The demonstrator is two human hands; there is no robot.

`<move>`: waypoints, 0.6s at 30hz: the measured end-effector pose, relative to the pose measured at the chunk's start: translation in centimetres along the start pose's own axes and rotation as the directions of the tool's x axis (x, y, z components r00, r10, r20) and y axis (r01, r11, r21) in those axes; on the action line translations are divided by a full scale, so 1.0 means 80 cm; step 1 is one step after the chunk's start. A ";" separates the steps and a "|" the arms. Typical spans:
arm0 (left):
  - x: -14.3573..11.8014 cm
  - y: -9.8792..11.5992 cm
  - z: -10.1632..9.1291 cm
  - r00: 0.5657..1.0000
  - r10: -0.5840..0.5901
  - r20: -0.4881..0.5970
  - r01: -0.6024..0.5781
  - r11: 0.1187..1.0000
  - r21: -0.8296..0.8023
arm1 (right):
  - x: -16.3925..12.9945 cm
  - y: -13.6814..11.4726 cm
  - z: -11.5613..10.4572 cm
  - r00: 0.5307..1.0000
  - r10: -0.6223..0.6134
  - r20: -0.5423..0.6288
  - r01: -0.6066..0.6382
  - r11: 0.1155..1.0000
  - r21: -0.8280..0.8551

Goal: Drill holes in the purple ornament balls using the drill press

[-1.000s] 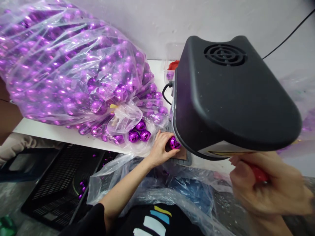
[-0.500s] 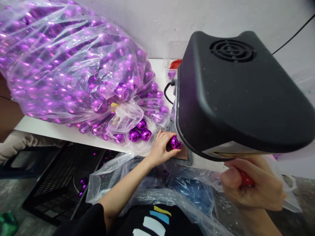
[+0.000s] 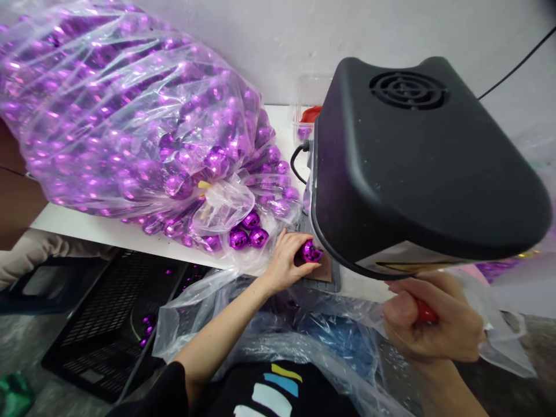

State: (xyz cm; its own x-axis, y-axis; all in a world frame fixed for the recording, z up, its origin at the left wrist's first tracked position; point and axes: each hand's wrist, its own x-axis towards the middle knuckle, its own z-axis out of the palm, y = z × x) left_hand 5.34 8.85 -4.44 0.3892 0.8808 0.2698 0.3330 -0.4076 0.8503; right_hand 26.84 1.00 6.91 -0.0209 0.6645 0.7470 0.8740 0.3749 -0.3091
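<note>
Purple bauble [image 3: 311, 252] sits on the small plate under the black machine head [image 3: 417, 168] — the left hand [image 3: 286, 260] pinches it there with fingertips. The right hand [image 3: 430, 324] is closed tight around the red handle [image 3: 424, 313] below the machine's front edge. Just beside — loose baubles [image 3: 249, 234] and the big clear bag of purple baubles [image 3: 125, 116] on the white table [image 3: 87, 229].

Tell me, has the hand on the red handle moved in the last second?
Yes. The right hand, gripping the red handle, has swung left and closer in under the front edge of the black machine.
</note>
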 end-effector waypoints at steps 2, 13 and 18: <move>0.000 0.000 0.000 1.000 -0.001 0.005 0.001 1.000 0.007 | -0.005 0.000 0.003 1.000 0.010 -0.022 -0.010 1.000 -0.002; 0.001 -0.001 0.002 1.000 -0.009 -0.005 0.009 1.000 0.006 | -0.018 0.008 0.017 0.996 0.020 -0.090 -0.017 0.999 0.038; 0.000 0.002 0.002 1.000 -0.017 -0.022 0.017 1.000 -0.005 | -0.019 0.008 0.018 0.994 0.013 -0.107 -0.007 0.998 0.055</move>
State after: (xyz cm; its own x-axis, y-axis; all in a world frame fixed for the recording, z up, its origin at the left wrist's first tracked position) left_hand 5.49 8.73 -4.38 0.3648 0.8926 0.2649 0.3355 -0.3914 0.8569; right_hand 26.77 1.16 4.71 0.0423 0.5963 0.8017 0.8462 0.4052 -0.3460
